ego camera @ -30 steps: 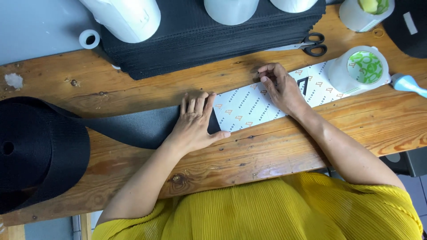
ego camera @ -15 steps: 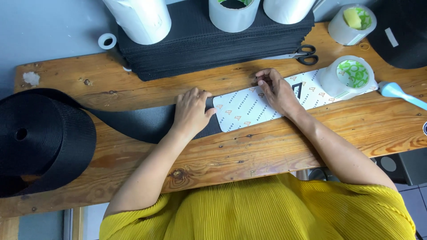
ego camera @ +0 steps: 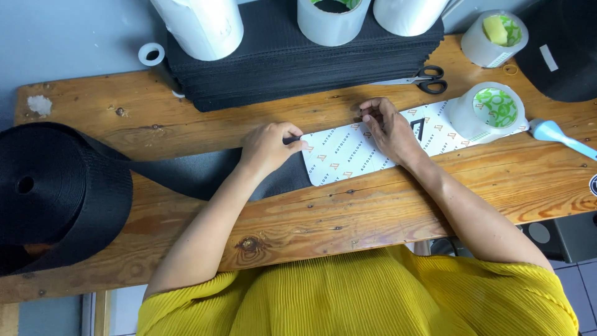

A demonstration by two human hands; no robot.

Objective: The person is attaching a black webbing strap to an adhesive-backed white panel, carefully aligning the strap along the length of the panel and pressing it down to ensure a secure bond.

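Change: since 0.5 s ago the left hand has curled from lying flat into a pinch at the card's left end; the right hand stays near the card's top edge.
Webbing roll (ego camera: pixel 53 193): big black spool at the bench's left end, its loose band running right along the wood, apparently so that length can feed off freely.
Webbing strip (ego camera: pixel 205 174): lies flat on the wooden bench (ego camera: pixel 373 218) and passes under the left hand to meet the card.
Left hand (ego camera: pixel 268 148): fingers bent and drawn narrow, tips nipping the strip's end at the card's left edge, likely to line the 2 up.
Patterned card (ego camera: pixel 348 152): long white template, slightly tilted, lying between the 2 hands.
Right hand (ego camera: pixel 390 127): palm down on the card, fingertips pinched at its upper edge; whether they grip webbing there I cannot tell.
Tape roll (ego camera: pixel 488 112): stands on the card's right end, seemingly weighting it.
Scissors (ego camera: pixel 429 79): just above, by the black stack (ego camera: pixel 298 68).
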